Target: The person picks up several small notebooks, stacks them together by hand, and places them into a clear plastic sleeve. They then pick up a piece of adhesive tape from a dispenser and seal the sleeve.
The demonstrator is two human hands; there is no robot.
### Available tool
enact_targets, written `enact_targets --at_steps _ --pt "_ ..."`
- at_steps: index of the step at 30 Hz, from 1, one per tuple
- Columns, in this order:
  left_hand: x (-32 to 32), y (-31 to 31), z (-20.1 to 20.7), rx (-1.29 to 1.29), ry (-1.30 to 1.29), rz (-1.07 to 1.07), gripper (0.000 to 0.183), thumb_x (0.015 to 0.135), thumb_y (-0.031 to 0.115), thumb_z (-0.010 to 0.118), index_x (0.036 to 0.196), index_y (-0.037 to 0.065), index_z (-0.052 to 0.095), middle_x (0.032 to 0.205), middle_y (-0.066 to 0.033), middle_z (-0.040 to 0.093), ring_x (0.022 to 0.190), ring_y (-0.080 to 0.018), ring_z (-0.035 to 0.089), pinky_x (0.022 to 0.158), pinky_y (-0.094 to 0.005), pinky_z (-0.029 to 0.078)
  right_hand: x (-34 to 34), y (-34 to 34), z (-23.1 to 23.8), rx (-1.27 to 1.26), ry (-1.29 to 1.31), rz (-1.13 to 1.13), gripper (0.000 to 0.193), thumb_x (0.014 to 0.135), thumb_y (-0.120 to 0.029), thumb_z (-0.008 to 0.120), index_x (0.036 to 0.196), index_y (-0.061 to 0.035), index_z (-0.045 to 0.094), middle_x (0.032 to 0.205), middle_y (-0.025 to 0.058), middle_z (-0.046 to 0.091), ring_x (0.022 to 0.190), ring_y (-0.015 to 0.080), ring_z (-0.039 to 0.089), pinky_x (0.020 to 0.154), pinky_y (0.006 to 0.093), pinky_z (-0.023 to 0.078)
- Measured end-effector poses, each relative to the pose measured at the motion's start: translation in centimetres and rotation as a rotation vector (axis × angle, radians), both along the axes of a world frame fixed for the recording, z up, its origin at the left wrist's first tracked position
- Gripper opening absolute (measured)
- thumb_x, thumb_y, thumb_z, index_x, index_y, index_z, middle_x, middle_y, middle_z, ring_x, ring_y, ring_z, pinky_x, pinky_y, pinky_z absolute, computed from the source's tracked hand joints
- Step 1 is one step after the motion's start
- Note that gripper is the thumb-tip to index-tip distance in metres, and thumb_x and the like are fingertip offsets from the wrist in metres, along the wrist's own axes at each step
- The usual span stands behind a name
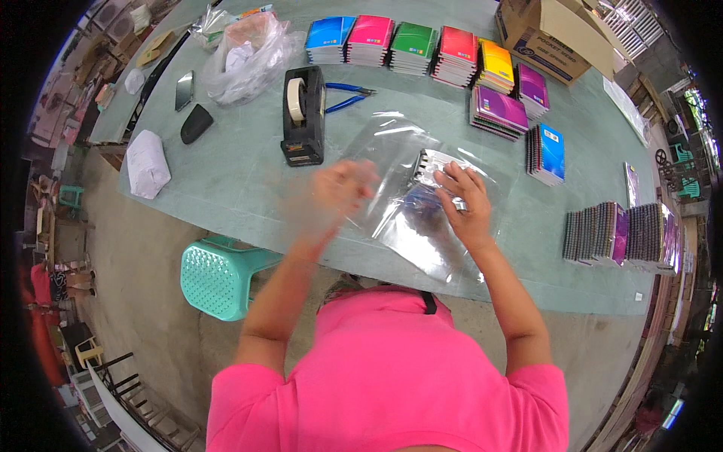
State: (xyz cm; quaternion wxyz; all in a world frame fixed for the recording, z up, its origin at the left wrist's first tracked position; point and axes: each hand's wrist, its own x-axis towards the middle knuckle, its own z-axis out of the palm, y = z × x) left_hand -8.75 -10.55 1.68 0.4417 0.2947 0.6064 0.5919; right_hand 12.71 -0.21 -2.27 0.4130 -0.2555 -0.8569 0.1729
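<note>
A small stack of spiral notebooks [426, 170], its white page side showing, lies on a clear plastic sheet [410, 237] in front of me. My right hand [468, 205] rests at the right side of that stack, its fingers spread over the edge. Left of the sheet, my left hand [343, 188] is smeared by motion. Its fingers cannot be made out, nor whether anything is in them. Beyond it stands a black tape dispenser [304, 135] with a roll of tape, and blue-handled pliers [348, 95] lie beside the dispenser.
Notebook stacks in blue, pink, green, red [456, 51], yellow and purple line the far side. More spiral notebooks [595, 233] stand at the right. A cardboard box [550, 38] is at the back. A plastic bag [252, 60], phone [184, 90] and green stool [218, 280] are left.
</note>
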Motion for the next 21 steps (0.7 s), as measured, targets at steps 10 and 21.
enact_targets --at_steps 10,21 --pt "9.2 3.1 -4.8 0.096 0.564 0.055 0.04 0.083 0.034 0.065 0.062 0.001 0.058 0.048 -0.007 0.051 0.044 -0.0107 0.046 0.043 -0.0297 0.036 0.7 -0.4 1.6 -0.142 0.01 0.109 0.053 0.072 -0.007 0.068 0.122 -0.0045 0.049 0.107 0.007 0.065 0.106 0.0219 0.058 0.097 0.0355 0.035" --pt "9.6 -0.4 -8.7 -0.08 0.427 -0.421 0.034 0.083 0.033 0.065 0.072 0.001 0.06 0.055 -0.0066 0.053 0.051 -0.0144 0.05 0.049 -0.031 0.041 -2.7 5.1 6.0 -0.167 -0.524 -0.046 0.078 0.057 -0.028 0.082 0.126 -0.014 0.047 0.094 0.0124 0.057 0.089 0.0306 0.056 0.079 0.0399 0.045"
